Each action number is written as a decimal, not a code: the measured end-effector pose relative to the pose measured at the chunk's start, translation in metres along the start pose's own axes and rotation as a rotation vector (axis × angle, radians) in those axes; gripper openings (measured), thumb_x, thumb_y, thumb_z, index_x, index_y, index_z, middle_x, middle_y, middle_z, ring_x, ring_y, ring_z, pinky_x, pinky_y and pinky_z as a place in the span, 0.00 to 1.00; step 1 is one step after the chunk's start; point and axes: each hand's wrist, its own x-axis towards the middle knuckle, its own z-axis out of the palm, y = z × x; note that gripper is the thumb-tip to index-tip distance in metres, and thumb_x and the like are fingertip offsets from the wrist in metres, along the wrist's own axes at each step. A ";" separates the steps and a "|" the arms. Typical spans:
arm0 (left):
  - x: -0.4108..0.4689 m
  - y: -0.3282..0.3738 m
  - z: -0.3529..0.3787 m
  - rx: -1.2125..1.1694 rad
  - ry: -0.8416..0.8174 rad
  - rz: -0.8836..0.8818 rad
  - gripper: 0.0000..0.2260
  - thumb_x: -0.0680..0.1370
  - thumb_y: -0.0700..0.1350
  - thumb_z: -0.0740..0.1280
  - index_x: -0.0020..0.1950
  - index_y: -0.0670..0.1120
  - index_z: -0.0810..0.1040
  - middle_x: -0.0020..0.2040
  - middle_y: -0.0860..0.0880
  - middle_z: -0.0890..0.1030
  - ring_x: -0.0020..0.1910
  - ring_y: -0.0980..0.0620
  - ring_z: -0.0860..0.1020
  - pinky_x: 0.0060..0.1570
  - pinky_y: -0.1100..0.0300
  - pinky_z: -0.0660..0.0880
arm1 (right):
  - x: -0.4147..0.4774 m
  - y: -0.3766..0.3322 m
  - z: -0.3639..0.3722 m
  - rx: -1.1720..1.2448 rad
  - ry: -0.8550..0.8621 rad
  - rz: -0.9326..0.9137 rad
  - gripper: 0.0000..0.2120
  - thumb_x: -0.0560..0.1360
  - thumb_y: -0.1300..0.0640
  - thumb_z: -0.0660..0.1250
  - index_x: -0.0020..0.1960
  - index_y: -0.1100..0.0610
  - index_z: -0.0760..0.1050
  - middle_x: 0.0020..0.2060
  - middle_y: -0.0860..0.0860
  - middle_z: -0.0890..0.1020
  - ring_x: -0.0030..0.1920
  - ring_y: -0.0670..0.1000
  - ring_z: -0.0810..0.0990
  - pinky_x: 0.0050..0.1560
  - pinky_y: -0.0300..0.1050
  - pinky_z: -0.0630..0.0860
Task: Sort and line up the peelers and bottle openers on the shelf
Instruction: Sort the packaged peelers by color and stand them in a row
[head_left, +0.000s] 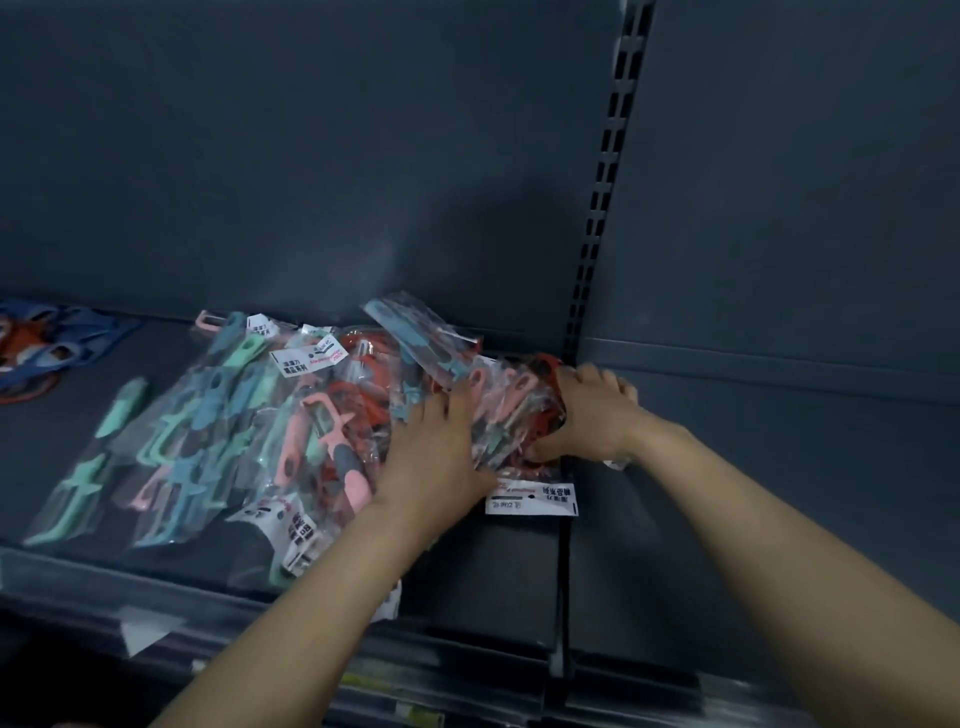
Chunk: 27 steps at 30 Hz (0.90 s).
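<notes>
A loose heap of bagged peelers (311, 415) in green, teal, pink and red lies across the dark shelf (498, 566). At its right end sits a bundle of clear packets (506, 400) with pink and red tools inside. My left hand (436, 447) presses flat on the left side of that bundle, fingers spread. My right hand (592, 410) wraps around its right end, by the slotted upright (597, 218). A white label card (530, 501) sticks out under the bundle. Blue and orange tools (47, 348) lie at the far left of the shelf.
The grey back panel (311, 156) rises behind the shelf. To the right of the slotted upright a second shelf bay (753, 493) continues at the same height. The shelf's front lip (260, 618) carries a small price tag (140, 636).
</notes>
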 end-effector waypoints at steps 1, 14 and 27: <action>-0.002 0.000 -0.002 -0.060 0.010 -0.024 0.42 0.71 0.49 0.69 0.76 0.46 0.47 0.66 0.41 0.67 0.63 0.42 0.67 0.62 0.52 0.67 | 0.003 -0.002 -0.001 -0.010 -0.019 -0.005 0.50 0.57 0.34 0.71 0.73 0.48 0.55 0.63 0.53 0.63 0.65 0.56 0.59 0.65 0.51 0.58; -0.003 -0.005 -0.004 -0.043 0.143 -0.108 0.19 0.77 0.56 0.63 0.61 0.43 0.70 0.54 0.44 0.74 0.56 0.42 0.70 0.52 0.51 0.69 | 0.015 -0.017 -0.004 0.211 -0.087 0.201 0.44 0.62 0.48 0.79 0.70 0.62 0.61 0.64 0.59 0.70 0.59 0.56 0.72 0.57 0.45 0.73; 0.002 -0.072 -0.022 0.407 -0.016 -0.397 0.31 0.79 0.62 0.53 0.68 0.36 0.65 0.63 0.37 0.72 0.61 0.40 0.69 0.58 0.52 0.67 | 0.007 -0.041 -0.007 0.339 0.020 0.346 0.28 0.67 0.66 0.66 0.66 0.65 0.64 0.44 0.56 0.77 0.40 0.52 0.76 0.28 0.39 0.69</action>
